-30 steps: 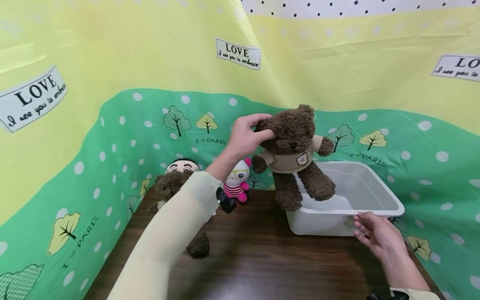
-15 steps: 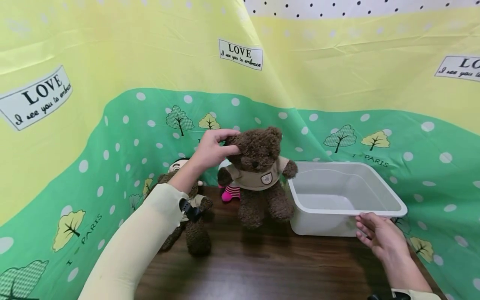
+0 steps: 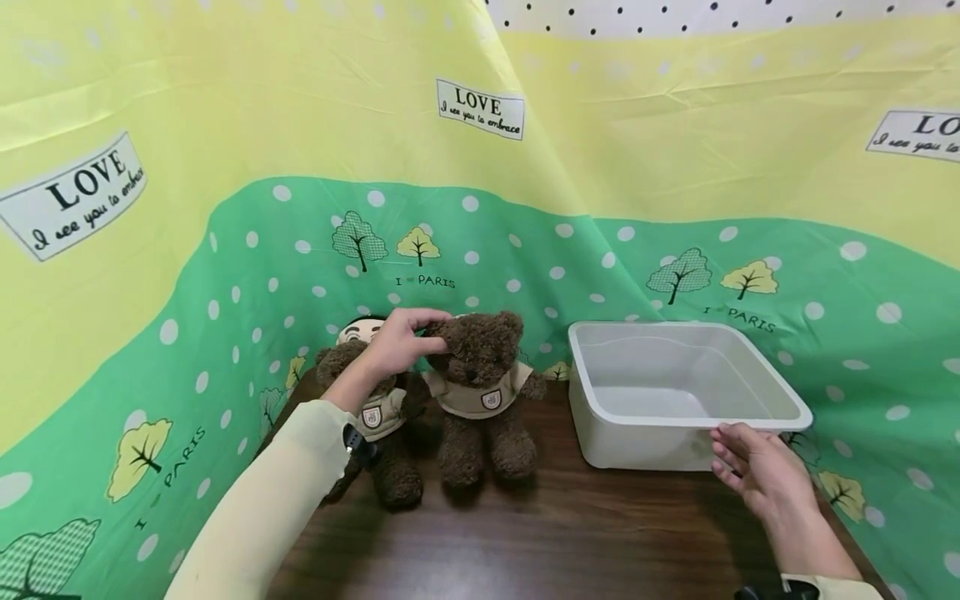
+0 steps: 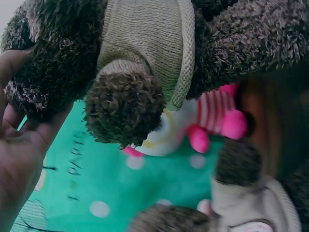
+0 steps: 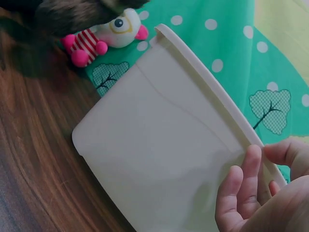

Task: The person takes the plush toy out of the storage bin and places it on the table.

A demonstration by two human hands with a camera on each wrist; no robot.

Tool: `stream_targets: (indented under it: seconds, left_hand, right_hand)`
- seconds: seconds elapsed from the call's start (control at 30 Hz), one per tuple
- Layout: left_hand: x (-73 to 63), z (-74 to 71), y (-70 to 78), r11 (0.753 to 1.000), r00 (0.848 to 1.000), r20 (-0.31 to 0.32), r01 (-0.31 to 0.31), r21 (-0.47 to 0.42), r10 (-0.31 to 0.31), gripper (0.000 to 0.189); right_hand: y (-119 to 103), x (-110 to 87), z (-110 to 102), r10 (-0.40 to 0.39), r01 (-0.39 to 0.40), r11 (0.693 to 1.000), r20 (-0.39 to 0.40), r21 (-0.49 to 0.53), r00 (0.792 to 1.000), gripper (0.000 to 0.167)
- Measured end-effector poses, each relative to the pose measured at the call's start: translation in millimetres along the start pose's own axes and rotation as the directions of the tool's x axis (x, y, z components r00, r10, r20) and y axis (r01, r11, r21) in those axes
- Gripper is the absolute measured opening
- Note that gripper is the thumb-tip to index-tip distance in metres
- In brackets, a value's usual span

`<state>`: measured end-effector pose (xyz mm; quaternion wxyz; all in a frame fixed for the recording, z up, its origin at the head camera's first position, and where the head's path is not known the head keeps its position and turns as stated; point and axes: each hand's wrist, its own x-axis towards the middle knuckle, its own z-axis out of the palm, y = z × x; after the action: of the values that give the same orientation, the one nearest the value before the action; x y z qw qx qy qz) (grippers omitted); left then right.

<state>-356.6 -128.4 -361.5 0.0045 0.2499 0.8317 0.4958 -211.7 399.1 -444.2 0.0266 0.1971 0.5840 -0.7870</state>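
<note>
My left hand (image 3: 397, 343) grips a dark brown teddy bear (image 3: 476, 396) by one side of its head. The bear is upright in a beige knit sweater with a badge; whether its feet touch the table I cannot tell. In the left wrist view, fingers curl into its fur. A similar bear (image 3: 384, 417) sits to its left, partly behind my forearm. At the right, my right hand (image 3: 765, 475) pinches the front rim of a light grey plastic bin (image 3: 645, 447), thumb on top and fingers beneath. Nothing shows inside the bin.
A doll with a pale face and black hair (image 3: 357, 331) is behind the left bear. A pink-and-white striped plush toy (image 5: 87, 46) lies behind the held bear, hidden in the head view. Printed green and yellow cloth (image 3: 465, 208) walls the dark wooden table (image 3: 570, 533).
My left hand has carried the teddy bear left and down, from above the bin to beside the other bear. The right hand has stayed at the bin's rim.
</note>
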Motion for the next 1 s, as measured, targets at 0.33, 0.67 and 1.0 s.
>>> stream_targets:
  seconds: [0.33, 0.67, 1.0]
  left_hand:
    - [-4.4, 7.2, -31.8, 0.998, 0.994, 0.098, 0.045, 0.051, -0.050, 0.038]
    - [-2.8, 13.5, -56.6, 0.995, 0.980, 0.173, 0.093, 0.046, -0.099, 0.046]
    - [-1.6, 15.8, -62.3, 0.989, 0.978, 0.170, 0.108, 0.103, -0.124, 0.054]
  right_hand:
    - [0.8, 0.4, -1.5, -0.007, 0.007, 1.000, -0.012, 0.013, 1.000, 0.025]
    - [1.8, -1.2, -1.2, -0.002, 0.002, 1.000, 0.005, 0.011, 1.000, 0.029]
    - [0.6, -1.2, 0.4, -0.001, 0.001, 1.000, -0.015, 0.000, 1.000, 0.023]
